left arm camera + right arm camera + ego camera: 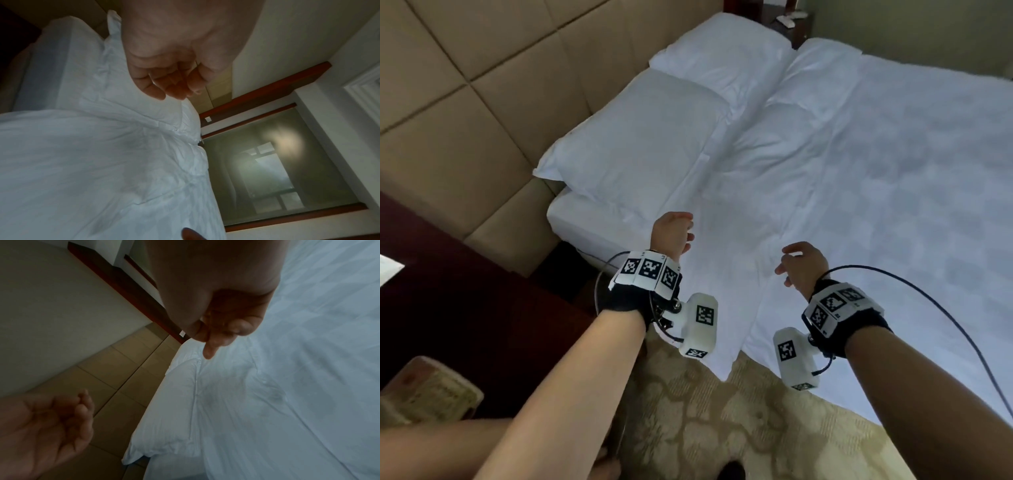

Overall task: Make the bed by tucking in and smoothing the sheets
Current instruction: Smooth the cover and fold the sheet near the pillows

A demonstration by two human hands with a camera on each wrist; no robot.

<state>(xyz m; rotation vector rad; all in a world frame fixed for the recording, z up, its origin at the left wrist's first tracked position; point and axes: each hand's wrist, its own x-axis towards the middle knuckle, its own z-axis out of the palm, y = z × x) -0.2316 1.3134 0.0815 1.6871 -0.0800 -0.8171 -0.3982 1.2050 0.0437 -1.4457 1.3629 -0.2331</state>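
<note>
White duvet (842,192) lies creased below our left hand (673,234) and right hand (803,265), both loosely curled and empty; we should flatten palms and sweep outward.

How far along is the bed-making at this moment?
Mostly done: two pillows lie at the headboard and the duvet is spread over the bed. In hand: nothing; the left hand and right hand hover loosely curled above the near edge. Left: creases near the pillows and the duvet corner hanging untucked over the carpet.
</note>
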